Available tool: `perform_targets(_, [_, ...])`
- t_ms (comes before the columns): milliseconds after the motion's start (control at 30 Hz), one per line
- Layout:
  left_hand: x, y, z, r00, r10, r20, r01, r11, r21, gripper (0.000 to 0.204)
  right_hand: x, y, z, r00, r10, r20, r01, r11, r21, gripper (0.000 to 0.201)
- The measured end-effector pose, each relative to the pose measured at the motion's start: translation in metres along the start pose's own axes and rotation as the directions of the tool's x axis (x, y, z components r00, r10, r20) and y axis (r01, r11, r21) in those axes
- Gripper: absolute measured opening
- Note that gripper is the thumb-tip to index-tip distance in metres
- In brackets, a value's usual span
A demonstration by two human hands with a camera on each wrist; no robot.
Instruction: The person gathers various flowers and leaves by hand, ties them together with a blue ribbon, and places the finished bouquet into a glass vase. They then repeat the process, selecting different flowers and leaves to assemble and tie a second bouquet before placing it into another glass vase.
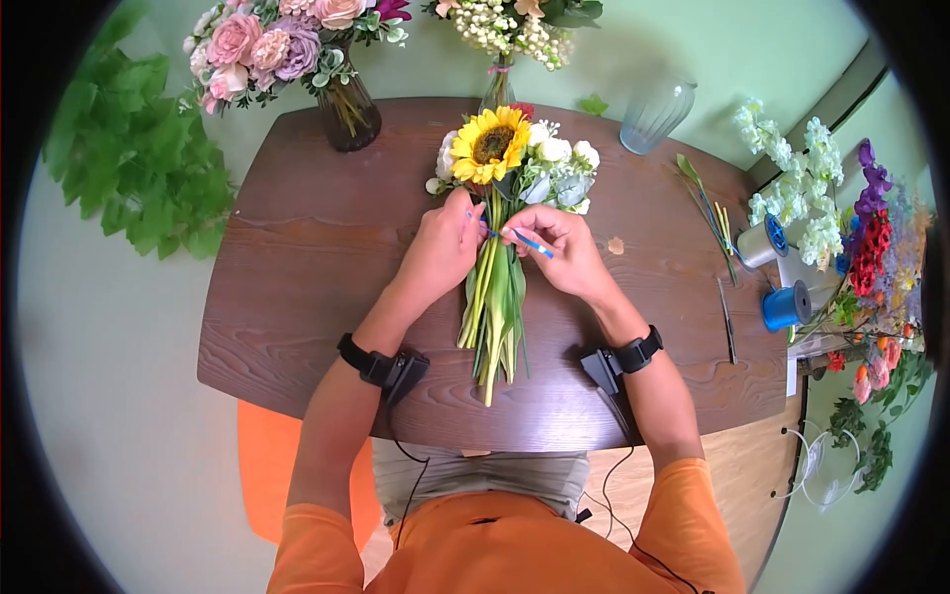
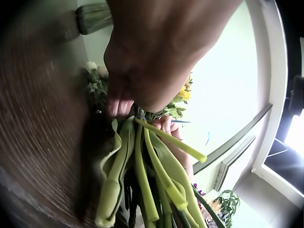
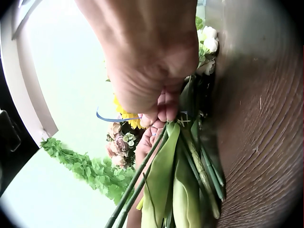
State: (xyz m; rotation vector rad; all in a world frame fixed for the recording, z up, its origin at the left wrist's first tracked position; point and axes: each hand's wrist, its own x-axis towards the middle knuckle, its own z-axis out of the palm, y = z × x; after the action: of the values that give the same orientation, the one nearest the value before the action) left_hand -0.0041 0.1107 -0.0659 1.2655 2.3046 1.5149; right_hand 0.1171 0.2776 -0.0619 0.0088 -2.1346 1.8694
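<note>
A bouquet of artificial flowers lies on the table, with a yellow sunflower point(image 1: 492, 145) and white flowers point(image 1: 556, 150) at its head. Its green stems point(image 1: 489, 307) point toward the person. Both hands meet at the upper stems, where a thin blue ribbon goes round them. The right hand point(image 1: 562, 247) pinches the ribbon point(image 1: 534, 244), and a loose end sticks out past its fingers. From the other side the left hand point(image 1: 442, 238) curls its fingers at the binding, a bit of blue showing at its fingertips. In the right wrist view the ribbon point(image 3: 111, 119) curves away from the right fingers.
A blue ribbon spool point(image 1: 786, 307) and a clear spool point(image 1: 760, 244) stand at the table's right edge. Close by lie cut stems point(image 1: 711, 213) and a thin dark tool point(image 1: 727, 322). A glass vase point(image 1: 655, 117) and a dark vase of roses point(image 1: 348, 114) stand at the back.
</note>
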Motion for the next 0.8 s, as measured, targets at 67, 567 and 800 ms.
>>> perform_targets(67, [-0.003,-0.006,0.002,1.000,-0.019,-0.007,0.018,0.998,-0.056,0.021,-0.002,-0.001,-0.001,1.000,-0.005,-0.006,0.005,0.999,-0.054,0.007])
perform_targets(567, [0.000,-0.004,-0.038,0.962,-0.263,0.072,0.272,0.937,-0.220,0.030,-0.001,0.010,0.009,0.990,0.063,-0.126,-0.084,0.982,-0.167,0.011])
perform_targets(800, [0.004,0.060,-0.059,0.987,-0.115,0.108,0.118,0.993,-0.029,0.029,0.000,0.006,0.010,0.992,0.010,-0.127,-0.036,0.979,-0.201,0.012])
